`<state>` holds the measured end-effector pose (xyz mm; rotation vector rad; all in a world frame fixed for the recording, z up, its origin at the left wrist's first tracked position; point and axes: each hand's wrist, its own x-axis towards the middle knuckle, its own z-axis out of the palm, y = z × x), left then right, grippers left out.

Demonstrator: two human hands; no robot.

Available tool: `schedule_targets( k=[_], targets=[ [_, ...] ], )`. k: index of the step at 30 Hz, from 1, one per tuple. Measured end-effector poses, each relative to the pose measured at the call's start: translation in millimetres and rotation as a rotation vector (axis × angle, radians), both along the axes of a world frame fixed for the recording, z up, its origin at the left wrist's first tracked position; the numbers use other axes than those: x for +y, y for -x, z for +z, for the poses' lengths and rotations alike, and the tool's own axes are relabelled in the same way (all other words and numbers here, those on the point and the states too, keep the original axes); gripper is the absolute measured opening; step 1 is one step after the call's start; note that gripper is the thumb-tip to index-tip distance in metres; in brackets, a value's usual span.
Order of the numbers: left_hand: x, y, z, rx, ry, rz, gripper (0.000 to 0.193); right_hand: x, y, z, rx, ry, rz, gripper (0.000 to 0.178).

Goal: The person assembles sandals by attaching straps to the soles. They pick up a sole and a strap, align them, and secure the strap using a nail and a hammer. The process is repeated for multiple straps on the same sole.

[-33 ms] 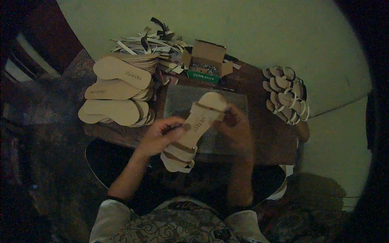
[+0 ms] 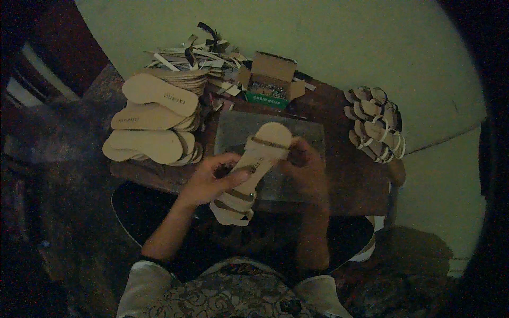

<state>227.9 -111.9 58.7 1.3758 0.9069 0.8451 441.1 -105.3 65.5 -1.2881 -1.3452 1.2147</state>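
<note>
A beige sandal (image 2: 259,160) with straps hangs tilted over the near edge of the worktable, its rounded end up and to the right. My left hand (image 2: 208,179) grips its middle from the left, thumb pressed on the insole. Closed on the strap's end at the upper right edge is my right hand (image 2: 307,165), slightly blurred, its fingertips partly hidden. One strap (image 2: 269,142) crosses the rounded end; further straps cross the lower end. Beneath lies a dark grey slab (image 2: 229,130) on the table.
Stacked beige insoles (image 2: 159,146) fill the table's left side. Behind them is a heap of strap offcuts (image 2: 199,55). An opened green box (image 2: 268,99) of small metal nails stands at the back. Strapped sandals (image 2: 374,124) are piled at the right edge, near the wall (image 2: 360,42).
The sandal's rounded end has shifted slightly left and down. My left thumb reaches a little farther over the insole. My right hand stays at the strap.
</note>
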Motion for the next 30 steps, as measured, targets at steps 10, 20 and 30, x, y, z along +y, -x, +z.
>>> schedule_targets(
  k=[10,20,30],
  targets=[
    [-4,-16,-11,-0.029,0.229,0.179,0.021,0,19,-13,-0.241,-0.280,-0.171,0.024],
    [-4,-20,-24,-0.124,0.293,0.187,0.021,2,33,-21,0.305,-0.044,-0.185,0.023],
    [-1,-16,-18,-0.083,0.324,0.159,0.020,3,29,-44,0.241,0.037,-0.239,0.028]
  ],
)
